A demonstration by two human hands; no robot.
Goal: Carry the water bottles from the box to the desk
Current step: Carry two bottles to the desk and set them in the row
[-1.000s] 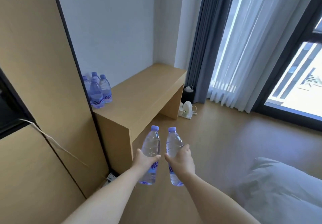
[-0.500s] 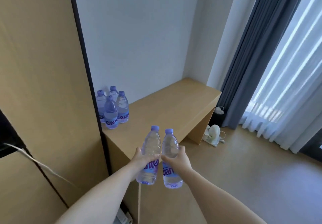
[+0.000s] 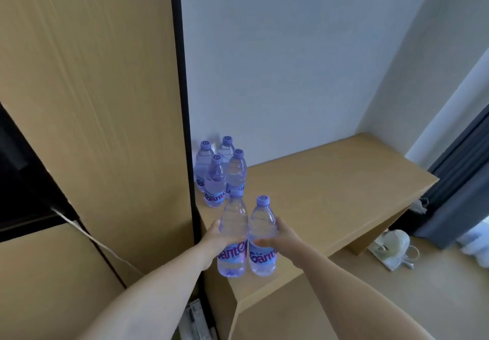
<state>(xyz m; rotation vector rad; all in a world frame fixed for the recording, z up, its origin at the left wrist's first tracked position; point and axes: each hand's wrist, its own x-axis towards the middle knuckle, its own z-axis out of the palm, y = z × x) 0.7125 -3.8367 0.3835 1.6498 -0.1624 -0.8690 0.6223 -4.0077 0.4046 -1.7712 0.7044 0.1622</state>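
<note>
Plastic bottles upright, touching; left bottle (image 3: 232,236) in left hand (image 3: 215,236) fingers, right bottle (image 3: 262,236) in right hand (image 3: 284,235).

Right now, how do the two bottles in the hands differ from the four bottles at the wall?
The held bottles are gripped, one in the left hand and one in the right hand, above the desk's near end; the four bottles stand free at its back corner. The held pair sits side by side; the four cluster. All share purple caps and labels, all upright.
</note>
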